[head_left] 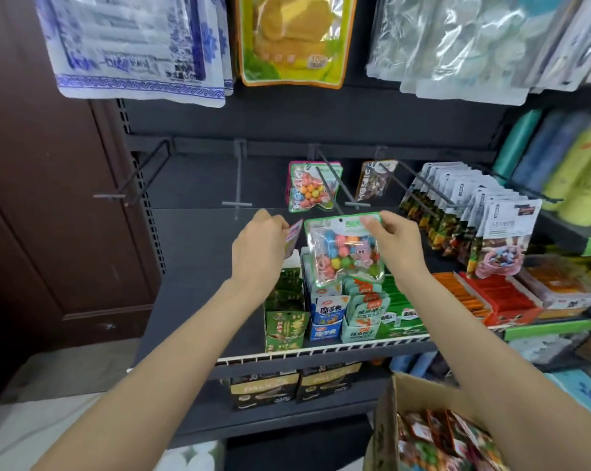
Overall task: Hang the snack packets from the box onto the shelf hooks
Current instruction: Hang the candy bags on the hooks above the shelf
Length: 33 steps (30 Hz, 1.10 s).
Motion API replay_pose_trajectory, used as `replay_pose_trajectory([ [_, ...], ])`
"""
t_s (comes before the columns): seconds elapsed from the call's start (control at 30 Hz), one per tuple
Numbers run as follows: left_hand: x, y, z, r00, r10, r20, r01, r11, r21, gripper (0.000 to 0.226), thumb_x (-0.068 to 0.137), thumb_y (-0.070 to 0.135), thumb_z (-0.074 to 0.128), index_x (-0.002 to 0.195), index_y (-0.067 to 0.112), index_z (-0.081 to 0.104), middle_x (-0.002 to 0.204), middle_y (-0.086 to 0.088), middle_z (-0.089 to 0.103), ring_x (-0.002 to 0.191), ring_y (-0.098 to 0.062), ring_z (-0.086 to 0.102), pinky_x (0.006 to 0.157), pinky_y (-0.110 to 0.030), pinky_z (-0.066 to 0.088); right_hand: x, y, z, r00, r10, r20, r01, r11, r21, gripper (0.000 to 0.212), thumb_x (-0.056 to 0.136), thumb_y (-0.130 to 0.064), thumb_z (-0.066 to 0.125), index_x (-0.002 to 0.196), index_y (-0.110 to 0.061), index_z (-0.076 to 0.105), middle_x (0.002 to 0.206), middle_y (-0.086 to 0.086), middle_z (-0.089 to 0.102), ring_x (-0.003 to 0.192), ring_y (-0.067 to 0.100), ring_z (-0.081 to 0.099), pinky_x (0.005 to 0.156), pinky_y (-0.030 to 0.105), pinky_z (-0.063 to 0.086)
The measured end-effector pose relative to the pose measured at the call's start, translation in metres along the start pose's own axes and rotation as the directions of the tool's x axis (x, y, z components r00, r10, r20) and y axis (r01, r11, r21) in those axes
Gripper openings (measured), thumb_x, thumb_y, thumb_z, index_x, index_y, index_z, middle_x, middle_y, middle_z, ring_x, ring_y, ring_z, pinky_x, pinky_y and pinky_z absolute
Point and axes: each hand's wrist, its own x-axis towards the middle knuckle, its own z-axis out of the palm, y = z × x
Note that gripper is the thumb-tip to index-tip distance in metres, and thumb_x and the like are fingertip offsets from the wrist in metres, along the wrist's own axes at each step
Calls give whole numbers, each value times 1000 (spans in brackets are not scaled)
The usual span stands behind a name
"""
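Below the empty hooks (pixel 237 185), my right hand (pixel 391 241) pinches a candy packet (pixel 343 249) (top edge); my left hand (pixel 258 248) grips another packet (pixel 292 237).

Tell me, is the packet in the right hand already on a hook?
Not yet. The right hand holds the candy packet by its top edge, in front of the hooks.

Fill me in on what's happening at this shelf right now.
A person is stocking hanging snacks. The right hand pinches the top edge of a green-rimmed packet of colourful candies, held up in front of the hooks. The left hand grips a second packet, seen edge-on. One matching packet already hangs on a hook, two hooks to its left are bare, and the cardboard box below still holds more.
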Motion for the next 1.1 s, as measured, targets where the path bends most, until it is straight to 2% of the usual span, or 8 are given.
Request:
replay_pose_trajectory([
  [0.3, 6, 6, 3, 997, 72, 13, -73, 992, 102, 18, 93, 2, 51, 104, 7, 64, 104, -9, 54, 81, -32, 59, 62, -36, 45, 0, 4, 8, 988, -22, -153, 10, 997, -76, 40, 93, -26, 54, 61, -8, 38, 55, 1, 32, 54, 10, 25, 52, 29, 22],
  [0.5, 11, 13, -2, 994, 103, 41, -109, 975, 193, 17, 89, -4, 50, 101, 3, 59, 101, -8, 49, 71, -24, 46, 58, -31, 35, 14, -2, 19, 978, -18, -206, -33, 969, -245, 47, 93, -23, 56, 52, -25, 32, 49, -6, 34, 48, 8, 32, 48, 30, 25],
  [0.6, 16, 18, -6, 987, 144, 68, -156, 952, 262, 23, 82, -12, 51, 86, 10, 46, 92, -6, 36, 68, -20, 36, 58, -30, 35, 34, -1, 27, 976, -4, -219, -60, 956, -286, 40, 90, -12, 56, 53, -18, 44, 52, -3, 43, 51, 12, 40, 49, 29, 30],
  [0.67, 23, 20, -6, 984, 158, 79, -174, 944, 281, 25, 80, -14, 51, 90, 9, 49, 94, -7, 38, 70, -19, 36, 59, -29, 36, 52, -1, 34, 977, 30, -212, -98, 943, -317, 35, 91, -11, 55, 56, -15, 54, 56, 1, 49, 56, 16, 47, 52, 28, 36],
  [0.73, 32, 20, -3, 985, 156, 77, -172, 937, 304, 28, 80, -15, 52, 99, 7, 53, 101, -8, 45, 73, -19, 36, 60, -28, 37, 74, -2, 44, 980, 64, -190, -126, 933, -337, 44, 93, -16, 54, 49, -14, 46, 52, 1, 43, 50, 12, 41, 46, 25, 29],
  [0.83, 41, 21, -2, 986, 150, 71, -165, 934, 316, 27, 83, -12, 52, 103, 6, 54, 106, -9, 47, 75, -19, 38, 61, -29, 37, 108, -1, 60, 981, 108, -162, -165, 903, -396, 38, 94, -12, 50, 57, -4, 48, 51, 1, 38, 47, 10, 37, 42, 22, 27],
  [1.03, 49, 15, 11, 989, 136, 48, -144, 958, 246, 20, 94, 10, 53, 113, 12, 59, 107, -5, 53, 89, -25, 60, 61, -31, 38, 145, 4, 82, 968, 220, -118, -250, 870, -426, 29, 97, -14, 44, 73, -1, 54, 68, 10, 50, 69, 24, 54, 57, 29, 39],
  [1.1, 50, 13, 13, 986, 140, 95, -152, 979, 136, 21, 95, 15, 52, 112, 17, 65, 108, -3, 56, 92, -26, 61, 66, -34, 42, 142, 6, 79, 972, 233, -29, -226, 893, -390, 28, 97, -19, 46, 93, 4, 61, 89, 20, 62, 93, 31, 60, 75, 36, 45],
])
